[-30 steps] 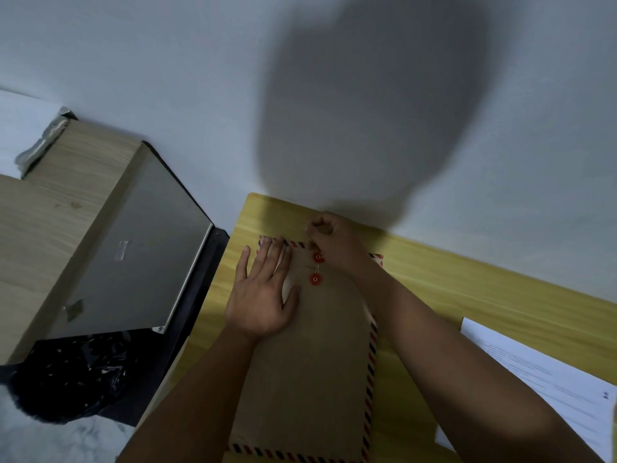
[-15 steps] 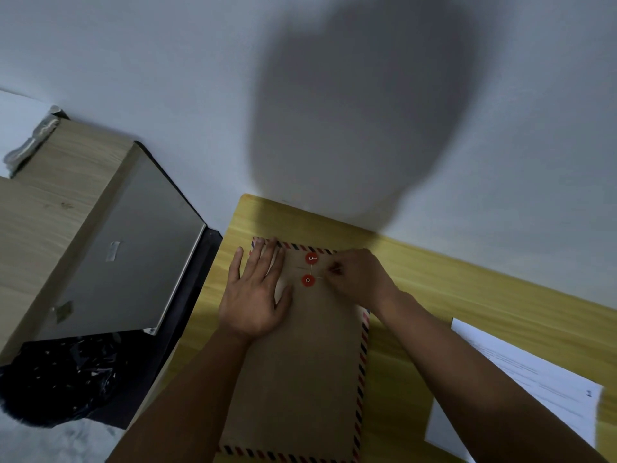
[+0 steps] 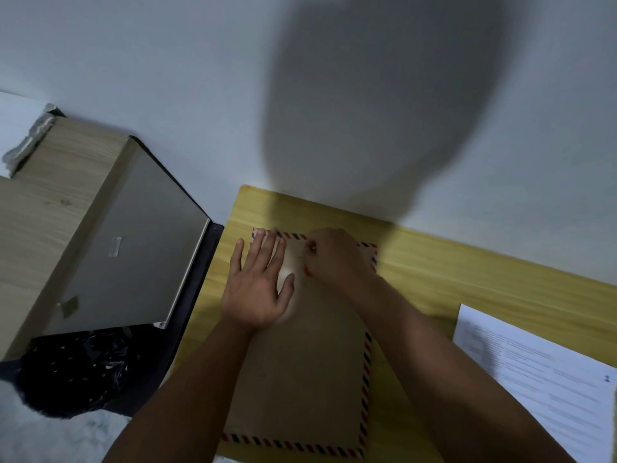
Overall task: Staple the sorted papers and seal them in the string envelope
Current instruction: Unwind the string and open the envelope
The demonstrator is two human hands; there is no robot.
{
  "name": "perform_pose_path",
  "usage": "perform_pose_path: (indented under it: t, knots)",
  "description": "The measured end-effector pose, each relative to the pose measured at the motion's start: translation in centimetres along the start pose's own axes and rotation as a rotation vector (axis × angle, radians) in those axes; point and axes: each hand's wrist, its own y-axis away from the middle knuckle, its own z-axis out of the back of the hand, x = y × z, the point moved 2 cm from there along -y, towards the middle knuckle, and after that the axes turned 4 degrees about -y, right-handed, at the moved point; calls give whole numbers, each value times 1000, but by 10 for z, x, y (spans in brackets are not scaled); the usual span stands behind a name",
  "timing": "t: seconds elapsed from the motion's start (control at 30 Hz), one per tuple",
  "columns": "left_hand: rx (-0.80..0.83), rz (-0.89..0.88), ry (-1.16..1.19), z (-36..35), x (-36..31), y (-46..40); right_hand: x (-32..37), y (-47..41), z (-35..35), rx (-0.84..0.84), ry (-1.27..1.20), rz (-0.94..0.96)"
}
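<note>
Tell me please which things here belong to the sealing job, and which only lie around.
Belong to the job:
- brown envelope
- red string buttons
- left hand pressing the envelope flat
- right hand at the buttons

Only lying around:
- closed laptop
- printed sheet
- black plastic bag

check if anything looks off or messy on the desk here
Nothing stands out. The envelope lies flat on the yellow desk, the left hand pressing it down and the right hand at its red buttons. A printed sheet lies to the right, clear of the envelope.
</note>
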Motion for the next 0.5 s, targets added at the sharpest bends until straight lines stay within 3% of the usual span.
perform_pose_path:
  t: [0.3, 0.43, 0.5]
  knots:
    - [-1, -9, -18, 0, 1, 0, -17, 36, -6, 326, -11, 9]
    - [12, -6, -20, 2, 0, 0, -45, 46, 9, 347, 131, -114]
    - [21, -5, -27, 2, 0, -1, -56, 42, 22, 270, 151, -200]
